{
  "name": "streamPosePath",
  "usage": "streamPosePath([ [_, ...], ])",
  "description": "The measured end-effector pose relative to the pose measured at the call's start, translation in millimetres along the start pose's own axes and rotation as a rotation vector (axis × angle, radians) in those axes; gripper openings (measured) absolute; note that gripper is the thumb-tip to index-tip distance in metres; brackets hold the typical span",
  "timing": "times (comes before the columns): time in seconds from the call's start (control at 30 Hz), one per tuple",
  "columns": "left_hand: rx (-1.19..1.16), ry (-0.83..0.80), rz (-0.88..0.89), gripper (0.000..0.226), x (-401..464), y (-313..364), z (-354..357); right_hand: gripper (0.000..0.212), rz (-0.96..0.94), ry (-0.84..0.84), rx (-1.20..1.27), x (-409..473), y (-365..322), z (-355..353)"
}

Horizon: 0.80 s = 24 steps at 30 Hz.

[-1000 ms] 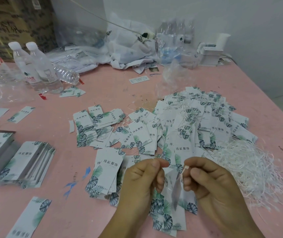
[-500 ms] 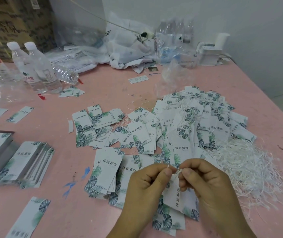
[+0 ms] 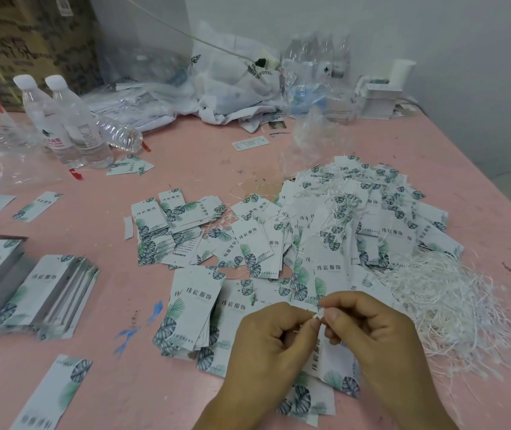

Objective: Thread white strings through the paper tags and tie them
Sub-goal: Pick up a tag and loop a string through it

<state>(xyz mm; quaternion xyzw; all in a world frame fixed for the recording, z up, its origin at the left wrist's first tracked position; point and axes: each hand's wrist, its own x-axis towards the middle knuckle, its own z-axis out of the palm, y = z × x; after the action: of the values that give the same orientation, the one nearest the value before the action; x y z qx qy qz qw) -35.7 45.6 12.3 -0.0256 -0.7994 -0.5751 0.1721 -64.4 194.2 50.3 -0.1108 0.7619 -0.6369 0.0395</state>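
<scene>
**Hands close together over one leaf-printed tag**

Since half a second ago the two hands have drawn nearer each other and the tag hanging between them has swung to face the camera less edge-on.

The landmark is the big spread heap of white paper tags with green leaf print [image 3: 356, 218] on the pink tabletop [image 3: 186, 156]. Far left of the heap, a neat stack of the same tags [image 3: 46, 290] lies on its side, and behind it stand two clear plastic water bottles with white caps [image 3: 62, 119]. Just in front of the heap, the left hand [image 3: 266, 346] has its fingers curled, thumb and forefinger pinching the end of a thin white string [image 3: 317, 315]. The right hand [image 3: 369, 333] pinches the same string from the other side, fingertips almost touching the left's. One paper tag [image 3: 331, 358] hangs below the pinch, between the hands. Right of the heap, touching its edge, lies a loose tangle of white strings [image 3: 443, 305].
</scene>
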Motion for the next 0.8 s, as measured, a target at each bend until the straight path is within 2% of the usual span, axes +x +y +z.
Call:
streamPosePath([
  [0.63, 0.128, -0.042, 0.024, 0.016, -0.8, 2.1, -0.5, 0.036, -0.023, -0.006, -0.156, -2.1, -3.0, 3.3],
  [0.8, 0.121, -0.061, 0.047, 0.014, -0.3, 5.6, -0.8, 0.032, 0.045, -0.036, -0.062, 1.6, -0.5, -0.1],
])
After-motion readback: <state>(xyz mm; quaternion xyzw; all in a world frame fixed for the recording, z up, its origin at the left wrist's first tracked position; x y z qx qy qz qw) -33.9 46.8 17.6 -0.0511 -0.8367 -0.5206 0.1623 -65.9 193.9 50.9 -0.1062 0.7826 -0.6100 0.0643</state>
